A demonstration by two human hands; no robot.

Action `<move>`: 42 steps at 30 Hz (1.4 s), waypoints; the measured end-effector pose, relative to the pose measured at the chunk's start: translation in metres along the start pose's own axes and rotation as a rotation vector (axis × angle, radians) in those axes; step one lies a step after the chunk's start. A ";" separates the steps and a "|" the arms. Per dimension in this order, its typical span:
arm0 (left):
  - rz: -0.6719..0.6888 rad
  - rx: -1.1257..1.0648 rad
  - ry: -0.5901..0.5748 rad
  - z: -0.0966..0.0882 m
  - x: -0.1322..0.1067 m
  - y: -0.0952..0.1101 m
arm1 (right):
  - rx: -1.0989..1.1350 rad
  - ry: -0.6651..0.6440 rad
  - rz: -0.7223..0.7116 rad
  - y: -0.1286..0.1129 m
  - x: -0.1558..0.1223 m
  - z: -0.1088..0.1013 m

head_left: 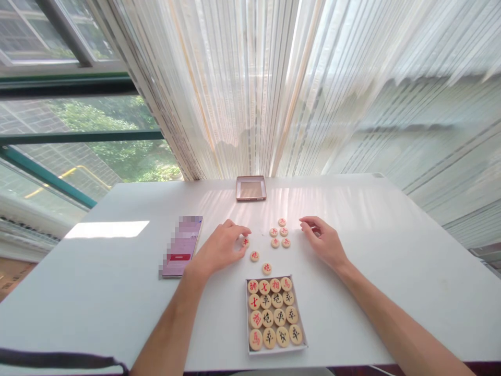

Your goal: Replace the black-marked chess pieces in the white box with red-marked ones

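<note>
My left hand (224, 244) rests low over the white table, thumb and index finger apart on either side of a red xiangqi piece (246, 242). That piece lies flat; whether a finger touches it is hard to tell. Two red cannon pieces, one (254, 256) nearer my hand and another (266, 268) lower, lead toward a shallow box (276, 353) filled with rows of red and black pieces. My right hand (323, 240) lies on the table with loosely curled, parted fingers and nothing between them. Left of it sits a small cluster of red pieces (284, 231).
A phone (182, 248) with a lit screen lies left of my left forearm. Near the table's back edge stands a small open box lid (251, 198). Striped sheer curtains (250, 104) hang behind the white table (117, 292), with a window at left.
</note>
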State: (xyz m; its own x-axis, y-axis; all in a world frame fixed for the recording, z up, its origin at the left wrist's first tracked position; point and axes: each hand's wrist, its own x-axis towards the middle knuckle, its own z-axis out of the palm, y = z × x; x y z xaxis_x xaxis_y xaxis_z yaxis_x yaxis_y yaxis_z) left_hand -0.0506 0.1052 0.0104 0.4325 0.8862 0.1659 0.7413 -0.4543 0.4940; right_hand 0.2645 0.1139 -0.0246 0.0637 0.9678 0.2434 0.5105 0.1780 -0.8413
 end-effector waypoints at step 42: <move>0.034 0.072 0.133 0.028 0.015 0.012 | -0.395 -0.332 -0.647 -0.026 -0.028 0.015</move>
State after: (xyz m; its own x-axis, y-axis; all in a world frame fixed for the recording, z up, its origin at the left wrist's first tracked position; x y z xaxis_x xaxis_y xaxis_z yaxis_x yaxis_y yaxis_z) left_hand -0.0214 0.1106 -0.0049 0.3898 0.8724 0.2949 0.7642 -0.4851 0.4250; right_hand 0.2363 0.0848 -0.0173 -0.5715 0.7085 0.4140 0.6268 0.7026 -0.3369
